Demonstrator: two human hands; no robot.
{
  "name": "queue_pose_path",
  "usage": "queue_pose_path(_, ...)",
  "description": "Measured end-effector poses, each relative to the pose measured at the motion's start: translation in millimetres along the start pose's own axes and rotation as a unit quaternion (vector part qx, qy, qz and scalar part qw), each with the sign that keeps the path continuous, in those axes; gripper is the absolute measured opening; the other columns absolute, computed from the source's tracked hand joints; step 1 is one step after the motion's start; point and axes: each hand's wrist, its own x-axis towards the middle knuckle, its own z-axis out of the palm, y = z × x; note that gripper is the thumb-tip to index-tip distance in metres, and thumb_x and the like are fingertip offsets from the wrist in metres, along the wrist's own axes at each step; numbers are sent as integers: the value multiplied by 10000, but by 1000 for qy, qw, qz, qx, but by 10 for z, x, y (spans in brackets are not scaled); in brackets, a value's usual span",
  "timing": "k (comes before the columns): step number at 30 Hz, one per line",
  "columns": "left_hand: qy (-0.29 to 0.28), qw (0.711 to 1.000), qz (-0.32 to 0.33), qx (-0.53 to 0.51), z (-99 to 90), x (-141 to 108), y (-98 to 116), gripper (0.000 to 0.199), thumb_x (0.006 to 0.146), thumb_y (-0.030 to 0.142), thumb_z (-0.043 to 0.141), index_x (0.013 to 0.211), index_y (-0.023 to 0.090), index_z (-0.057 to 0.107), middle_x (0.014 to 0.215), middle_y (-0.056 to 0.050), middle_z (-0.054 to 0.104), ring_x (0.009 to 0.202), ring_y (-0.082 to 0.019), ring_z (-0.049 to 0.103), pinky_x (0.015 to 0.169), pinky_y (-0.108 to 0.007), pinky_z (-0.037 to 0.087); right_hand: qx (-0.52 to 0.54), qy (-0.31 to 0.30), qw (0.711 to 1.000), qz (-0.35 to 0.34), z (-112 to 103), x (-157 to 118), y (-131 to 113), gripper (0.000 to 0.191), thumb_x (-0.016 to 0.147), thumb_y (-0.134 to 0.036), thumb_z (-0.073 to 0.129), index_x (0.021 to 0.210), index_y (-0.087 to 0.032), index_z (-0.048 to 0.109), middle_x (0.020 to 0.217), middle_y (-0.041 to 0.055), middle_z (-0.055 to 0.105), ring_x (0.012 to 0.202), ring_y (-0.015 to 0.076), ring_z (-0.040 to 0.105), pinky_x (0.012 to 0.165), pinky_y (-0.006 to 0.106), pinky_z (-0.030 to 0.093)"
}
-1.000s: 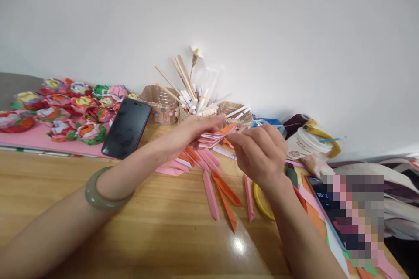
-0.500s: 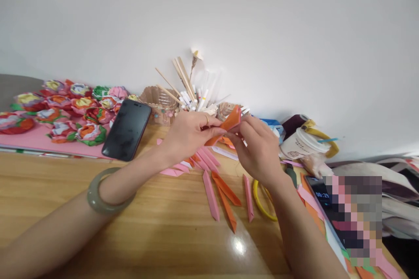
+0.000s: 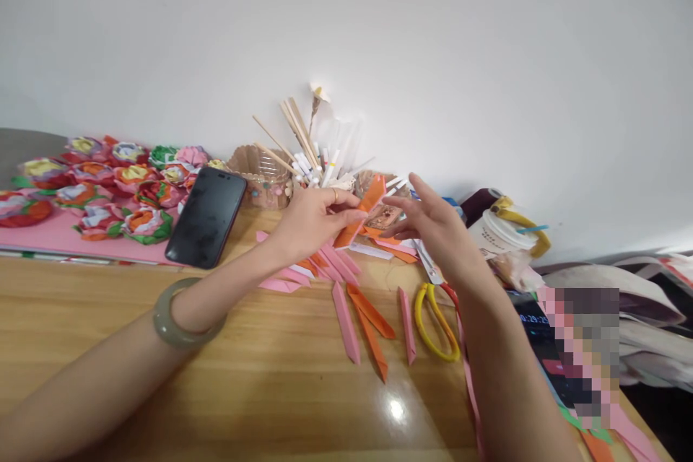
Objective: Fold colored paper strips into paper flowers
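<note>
Between the thumb and fingers of my left hand (image 3: 319, 220) is a folded orange paper strip (image 3: 371, 198) with a pink edge, held up above the table. My right hand (image 3: 433, 220) is just to its right, fingers spread, holding nothing. Below the hands lie folded pink paper strips (image 3: 345, 325) and folded orange paper strips (image 3: 373, 336), with more in a loose pile. Scissors with yellow handles (image 3: 438, 328) rest on the table beneath my right wrist, their blades partly hidden by the hand.
At left, a black phone (image 3: 206, 216) leans by several colourful paper flowers (image 3: 146, 222) on a pink sheet. Baskets (image 3: 265, 177) with sticks and markers stand along the wall. To the right are a white cup (image 3: 498, 234) and a second phone (image 3: 541, 325) showing a timer.
My right hand has let go of the orange paper strip and moved slightly right, its fingers opening. My left hand still holds the strip. More of the scissors now shows.
</note>
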Motion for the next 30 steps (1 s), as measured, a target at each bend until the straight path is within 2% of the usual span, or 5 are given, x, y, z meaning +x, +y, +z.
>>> queue_pose_path(11,-32,920,196,337,31,-3,-130,185,813,101,493,841,150,669,977,-104,648,1048,-242,510,889,-380,405,91,118,986,-69,27,95,151,767,831,-340,560,1445,-312,101,1391,139,432,1027,226,625,736,356,562)
queue_pose_path(18,1,988,151,5,7,2,-11,53,778,182,585,774,182,637,871,-37,641,862,-165,566,804,-311,445,201,171,964,21,-146,221,258,319,832,-418,517,1052,-188,530,1184,159,586,955,246,661,665,313,562)
queue_pose_path(23,92,977,-11,-191,-21,14,-11,152,719,306,656,746,158,632,667,1,626,613,-112,551,605,-236,442,-97,133,985,54,-162,163,203,380,819,-497,509,702,-162,645,673,95,679,678,234,667,573,312,500)
queue_pose_path(27,66,952,-72,-289,-24,26,6,192,674,326,697,728,151,640,673,-5,640,612,-108,564,611,-238,462,-243,324,892,-202,-93,28,64,361,868,-386,484,592,-191,610,626,62,642,608,181,595,545,285,429)
queue_pose_path(30,63,943,-85,-315,13,11,52,168,642,292,719,668,148,636,640,16,610,605,-96,551,634,-241,462,-226,291,849,-378,20,-83,-50,247,848,-269,549,615,-198,588,641,35,624,594,144,570,521,255,416)
